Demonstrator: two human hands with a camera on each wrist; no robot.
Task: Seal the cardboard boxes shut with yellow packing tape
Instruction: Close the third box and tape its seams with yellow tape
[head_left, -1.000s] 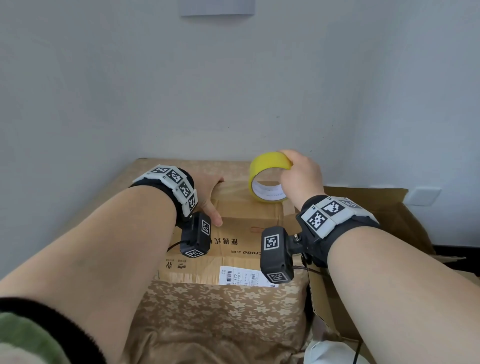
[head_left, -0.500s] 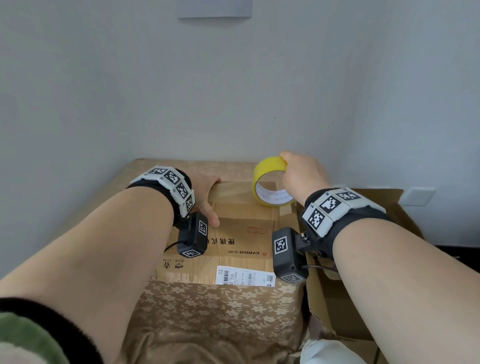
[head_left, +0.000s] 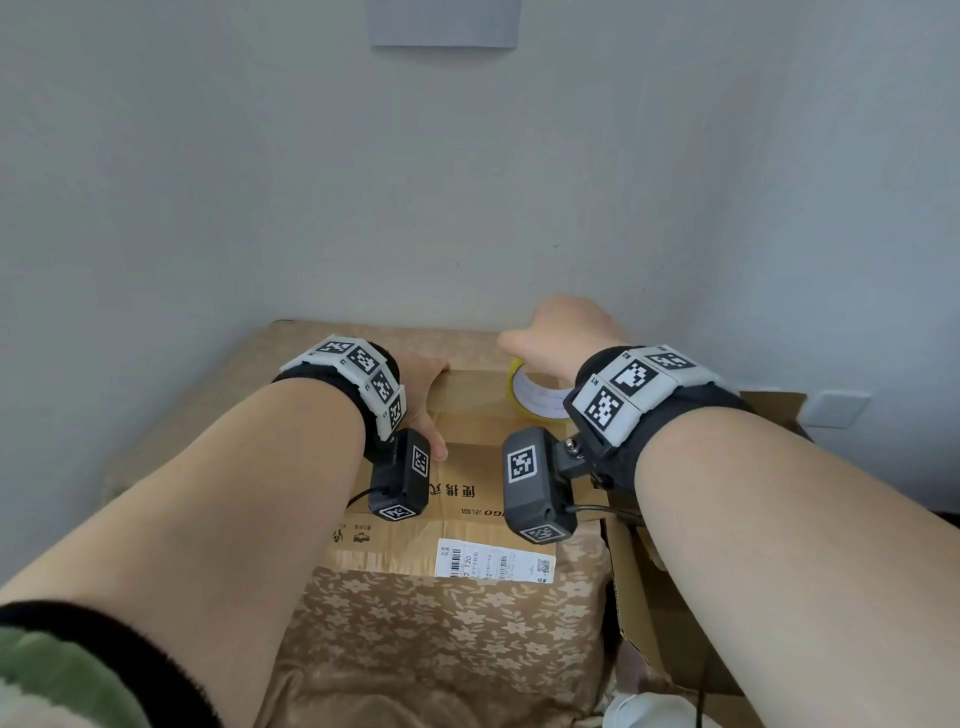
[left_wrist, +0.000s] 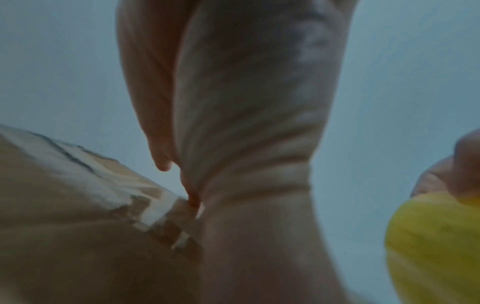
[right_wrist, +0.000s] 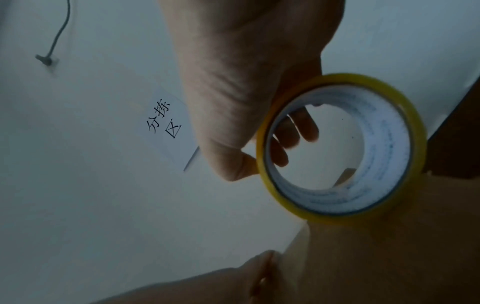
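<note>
From the head view, the box (head_left: 467, 467) is pressed flat by the left hand (head_left: 421, 400) at its far left; the tape roll (head_left: 535, 400), gripped by the right hand (head_left: 566, 332), stands on edge at its far right. From the right wrist, fingers (right_wrist: 298, 127) are seen curled through the roll's core.

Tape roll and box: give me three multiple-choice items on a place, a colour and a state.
1. Where is the tape roll?
A. at the far end of the closed cardboard box
B. on the floor
C. inside the open box

2. What colour is the roll?
A. brown
B. yellow
C. clear

3. What is the left hand doing?
A. lying on the box top
B. holding scissors
C. hanging off the box

Key: 1 A, the right hand holds it on the box's far edge; 2 B, the rim is yellow in both wrist views; 3 A, it lies on the box top.
</note>
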